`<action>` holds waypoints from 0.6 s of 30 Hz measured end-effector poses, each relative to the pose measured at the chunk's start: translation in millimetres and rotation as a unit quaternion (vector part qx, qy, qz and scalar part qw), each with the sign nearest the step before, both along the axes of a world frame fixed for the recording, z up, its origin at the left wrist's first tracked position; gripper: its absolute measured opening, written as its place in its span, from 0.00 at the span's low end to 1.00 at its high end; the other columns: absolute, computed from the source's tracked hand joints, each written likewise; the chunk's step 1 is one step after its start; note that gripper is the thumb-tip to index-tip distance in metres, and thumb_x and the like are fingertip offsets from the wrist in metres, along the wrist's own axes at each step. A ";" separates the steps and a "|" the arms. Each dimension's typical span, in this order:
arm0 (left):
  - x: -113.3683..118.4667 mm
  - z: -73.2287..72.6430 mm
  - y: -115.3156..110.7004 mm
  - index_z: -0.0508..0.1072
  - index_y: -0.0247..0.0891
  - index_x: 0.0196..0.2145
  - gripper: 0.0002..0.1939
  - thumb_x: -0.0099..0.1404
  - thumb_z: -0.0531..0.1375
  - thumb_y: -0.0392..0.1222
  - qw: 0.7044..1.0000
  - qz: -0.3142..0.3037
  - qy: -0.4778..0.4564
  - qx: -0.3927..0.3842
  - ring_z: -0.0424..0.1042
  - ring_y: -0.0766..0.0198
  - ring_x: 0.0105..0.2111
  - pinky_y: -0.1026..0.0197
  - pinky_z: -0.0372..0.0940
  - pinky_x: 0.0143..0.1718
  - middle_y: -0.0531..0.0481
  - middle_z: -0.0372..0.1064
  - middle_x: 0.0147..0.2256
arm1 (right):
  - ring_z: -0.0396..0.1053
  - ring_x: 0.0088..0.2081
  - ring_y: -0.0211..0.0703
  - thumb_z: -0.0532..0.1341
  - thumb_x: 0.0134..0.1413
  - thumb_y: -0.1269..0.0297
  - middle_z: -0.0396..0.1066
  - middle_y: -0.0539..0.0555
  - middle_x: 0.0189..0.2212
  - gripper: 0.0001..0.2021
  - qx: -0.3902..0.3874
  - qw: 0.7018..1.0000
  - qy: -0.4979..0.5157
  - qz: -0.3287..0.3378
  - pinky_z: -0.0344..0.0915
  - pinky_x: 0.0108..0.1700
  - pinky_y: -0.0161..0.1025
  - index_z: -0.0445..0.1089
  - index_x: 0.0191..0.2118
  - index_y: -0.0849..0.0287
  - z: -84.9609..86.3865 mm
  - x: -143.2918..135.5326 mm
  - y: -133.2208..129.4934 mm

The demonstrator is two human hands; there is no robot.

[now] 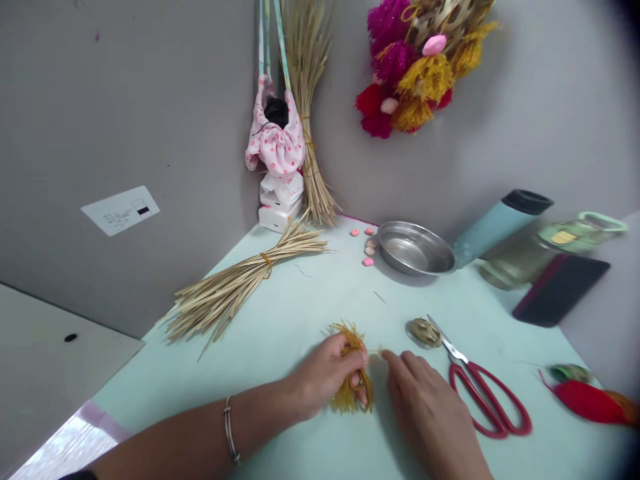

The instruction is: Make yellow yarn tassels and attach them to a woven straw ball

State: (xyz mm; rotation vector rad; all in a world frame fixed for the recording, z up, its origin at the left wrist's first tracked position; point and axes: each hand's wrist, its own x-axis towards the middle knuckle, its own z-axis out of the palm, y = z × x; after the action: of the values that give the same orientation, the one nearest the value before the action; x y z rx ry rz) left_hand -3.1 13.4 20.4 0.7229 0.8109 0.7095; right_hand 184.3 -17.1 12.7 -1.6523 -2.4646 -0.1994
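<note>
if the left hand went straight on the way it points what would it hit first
Most likely the right hand, whose fingertips are across a narrow gap from the yellow yarn the left hand holds. Depth is unclear from this one view, so it might pass just above them.

A blue tumbler (497,230) stands between a steel bowl (417,252) and a green-handled bottle (507,267), near a dark phone (563,290).

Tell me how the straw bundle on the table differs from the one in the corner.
The table bundle lies down, while the corner bundle is upright. The table bundle's broad, spread end points left; the corner bundle's points up. The table bundle shows whole, but the corner bundle's top runs out of view. Both are straw-coloured and tied.
</note>
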 end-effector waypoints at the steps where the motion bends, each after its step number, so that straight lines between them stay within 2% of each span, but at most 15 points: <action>1: -0.1 0.1 0.2 0.62 0.37 0.31 0.19 0.55 0.62 0.55 1.000 0.000 -0.003 -0.002 0.64 0.70 0.17 0.64 0.61 0.25 0.61 0.56 0.18 | 0.70 0.28 0.53 0.51 0.58 0.72 0.71 0.58 0.28 0.12 -0.004 0.999 -0.009 -0.035 0.61 0.30 0.45 0.72 0.41 0.58 -0.4 4.6 2.1; 3: 0.1 0.1 0.3 0.62 0.37 0.32 0.18 0.55 0.62 0.54 1.000 0.001 -0.010 -0.004 0.63 0.70 0.17 0.64 0.61 0.25 0.61 0.56 0.17 | 0.72 0.30 0.55 0.50 0.60 0.68 0.73 0.60 0.32 0.12 -0.024 0.995 0.019 -0.093 0.61 0.30 0.46 0.71 0.40 0.57 2.1 11.9 5.8; 5: 0.4 0.1 -0.1 0.63 0.37 0.31 0.17 0.55 0.62 0.53 1.000 0.003 -0.014 -0.004 0.63 0.70 0.18 0.63 0.62 0.25 0.61 0.56 0.17 | 0.72 0.35 0.55 0.50 0.63 0.61 0.74 0.60 0.37 0.12 -0.076 0.982 0.121 -0.126 0.63 0.33 0.46 0.70 0.42 0.55 9.1 13.5 7.6; 6: 0.6 0.1 -0.5 0.63 0.37 0.31 0.17 0.56 0.62 0.53 1.000 0.003 -0.014 -0.003 0.63 0.70 0.18 0.63 0.62 0.26 0.61 0.56 0.18 | 0.72 0.37 0.54 0.51 0.63 0.57 0.74 0.59 0.39 0.13 -0.116 0.966 0.192 -0.132 0.64 0.35 0.45 0.69 0.42 0.54 13.6 11.7 7.7; 8: 0.9 0.1 -1.4 0.63 0.37 0.32 0.16 0.56 0.62 0.52 1.000 0.000 -0.013 -0.001 0.63 0.70 0.18 0.63 0.63 0.26 0.60 0.57 0.18 | 0.71 0.40 0.51 0.52 0.62 0.51 0.74 0.56 0.40 0.14 -0.205 0.915 0.325 -0.126 0.65 0.39 0.42 0.68 0.43 0.54 22.6 3.7 6.5; 10: 1.0 0.0 -2.5 0.64 0.36 0.33 0.16 0.56 0.61 0.52 1.000 -0.008 -0.012 0.003 0.64 0.70 0.18 0.63 0.62 0.26 0.60 0.58 0.18 | 0.70 0.39 0.48 0.52 0.62 0.49 0.73 0.54 0.37 0.16 -0.269 0.863 0.414 -0.109 0.65 0.39 0.40 0.68 0.43 0.54 28.9 -7.0 4.3; 12: 1.0 -0.5 -3.5 0.64 0.36 0.33 0.16 0.56 0.61 0.52 1.000 -0.022 -0.014 0.009 0.64 0.70 0.18 0.63 0.62 0.26 0.59 0.59 0.18 | 0.68 0.35 0.45 0.53 0.62 0.49 0.72 0.52 0.32 0.16 -0.299 0.824 0.472 -0.096 0.63 0.38 0.38 0.68 0.41 0.54 31.3 -16.7 2.4; 15: 0.9 -2.1 -4.5 0.64 0.36 0.33 0.17 0.56 0.62 0.52 0.999 -0.034 -0.016 0.022 0.64 0.70 0.18 0.63 0.63 0.25 0.59 0.59 0.19 | 0.61 0.27 0.40 0.54 0.61 0.48 0.66 0.48 0.23 0.17 -0.334 0.776 0.527 -0.095 0.58 0.31 0.36 0.68 0.31 0.56 29.4 -25.2 1.5; 18: 1.1 -4.2 -4.9 0.64 0.36 0.34 0.17 0.55 0.62 0.52 0.999 -0.036 -0.016 0.028 0.64 0.70 0.18 0.64 0.63 0.25 0.60 0.59 0.18 | 0.54 0.23 0.36 0.61 0.55 0.49 0.61 0.46 0.19 0.18 -0.365 0.721 0.575 -0.124 0.52 0.27 0.34 0.67 0.24 0.59 25.9 -25.7 3.0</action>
State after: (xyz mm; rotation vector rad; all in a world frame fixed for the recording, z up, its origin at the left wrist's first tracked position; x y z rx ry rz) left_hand -2.0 8.5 16.2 0.7858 0.7347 0.6787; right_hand 158.6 -14.1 38.7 -1.4956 -1.3198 1.4722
